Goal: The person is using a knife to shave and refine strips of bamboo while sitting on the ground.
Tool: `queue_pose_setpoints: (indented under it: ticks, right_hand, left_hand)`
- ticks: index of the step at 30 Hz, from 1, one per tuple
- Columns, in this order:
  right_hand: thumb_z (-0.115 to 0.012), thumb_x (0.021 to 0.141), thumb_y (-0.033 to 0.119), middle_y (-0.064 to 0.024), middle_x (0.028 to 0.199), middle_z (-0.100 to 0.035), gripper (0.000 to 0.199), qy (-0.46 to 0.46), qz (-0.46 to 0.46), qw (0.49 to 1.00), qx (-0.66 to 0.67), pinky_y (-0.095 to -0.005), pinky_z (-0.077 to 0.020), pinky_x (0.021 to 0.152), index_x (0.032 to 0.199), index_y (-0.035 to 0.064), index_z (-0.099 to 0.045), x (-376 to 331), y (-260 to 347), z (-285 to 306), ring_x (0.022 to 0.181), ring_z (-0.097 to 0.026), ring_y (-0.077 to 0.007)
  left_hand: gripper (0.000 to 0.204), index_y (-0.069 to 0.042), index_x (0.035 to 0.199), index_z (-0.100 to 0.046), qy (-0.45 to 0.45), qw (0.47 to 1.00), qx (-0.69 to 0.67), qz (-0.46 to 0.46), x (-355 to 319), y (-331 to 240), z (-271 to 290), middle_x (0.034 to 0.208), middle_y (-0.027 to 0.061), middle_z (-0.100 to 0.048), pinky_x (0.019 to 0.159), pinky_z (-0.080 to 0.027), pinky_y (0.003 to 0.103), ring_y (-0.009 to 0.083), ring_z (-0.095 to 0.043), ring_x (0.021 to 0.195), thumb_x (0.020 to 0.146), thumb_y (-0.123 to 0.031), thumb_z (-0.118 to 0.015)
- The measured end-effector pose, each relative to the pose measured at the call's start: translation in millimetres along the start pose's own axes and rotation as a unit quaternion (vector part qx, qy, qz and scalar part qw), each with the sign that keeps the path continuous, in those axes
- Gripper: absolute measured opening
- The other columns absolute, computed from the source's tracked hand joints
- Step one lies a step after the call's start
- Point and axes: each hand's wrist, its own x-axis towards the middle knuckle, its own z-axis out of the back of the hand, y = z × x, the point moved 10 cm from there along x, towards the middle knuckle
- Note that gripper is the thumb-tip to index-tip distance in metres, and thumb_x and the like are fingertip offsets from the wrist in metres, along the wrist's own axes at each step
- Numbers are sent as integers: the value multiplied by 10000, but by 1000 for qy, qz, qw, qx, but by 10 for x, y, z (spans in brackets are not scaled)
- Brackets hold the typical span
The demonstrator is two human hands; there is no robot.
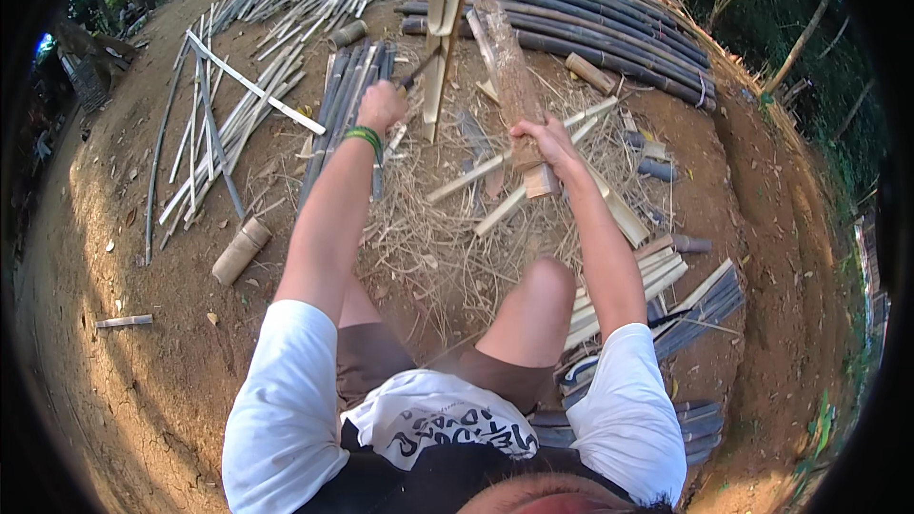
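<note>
Upright split bamboo [442, 19] — is running out of view at the top edge. Left hand [383, 107] — is hiding the grip of a dark tool [421, 68]. Right sleeve [628, 419] is covering part of a dark bamboo bundle [700, 426]. Blue-and-white object [578, 373] is lying partly hidden, kind unclear. Lower edge is cropping the wearer's head [562, 497].

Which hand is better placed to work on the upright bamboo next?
Probably the left hand: it grips a dark tool close to the upright bamboo, while the right hand holds the wooden beam.
</note>
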Motion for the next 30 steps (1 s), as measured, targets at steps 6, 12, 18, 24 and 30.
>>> queue_pose_setpoints:
  ticks: [6,12,18,24,30]
  right_hand:
    - [-781,635,232,-174,1144,-672,809,-83,41,995,-26,-346,-510,902,1351,-42,-521,-736,-229,693,998,-665,-252]
    - [-789,648,237,-191,1216,-620,852,-117,206,971,14,-352,-480,949,1391,-36,-475,-1236,859,704,1080,-624,-270]
    - [-803,665,265,-205,1297,-546,986,-166,377,910,45,-393,-448,1006,1476,-27,-325,-1050,1774,397,1157,-578,-306]
    - [-798,656,284,-277,1348,-523,1034,-8,-16,985,-169,-460,-437,1078,1502,-46,-304,-63,-473,-488,1244,-542,-384]
    - [-781,623,250,-261,1314,-562,1014,0,-63,998,-4,-415,-501,1010,1477,-80,-343,-274,-29,-647,1147,-613,-343]
  left_hand:
    - [350,53,941,-706,76,995,9,-62,-441,18,561,773,155,-703,572,-546,384,232,-668,585,798,-260,-771]
    - [363,75,824,-650,91,984,65,-139,-685,191,964,644,172,-633,516,-463,417,272,-624,543,755,-254,-788]
    - [368,64,912,-672,80,991,30,-104,-511,250,833,705,196,-669,568,-497,432,310,-650,589,762,-256,-776]
    - [317,64,984,-693,116,992,18,-51,-291,320,111,783,210,-699,667,-557,420,290,-699,685,816,-205,-688]
    - [325,48,1037,-705,31,995,50,-78,-145,833,-286,966,285,-702,849,-546,465,408,-694,939,822,-191,-656]
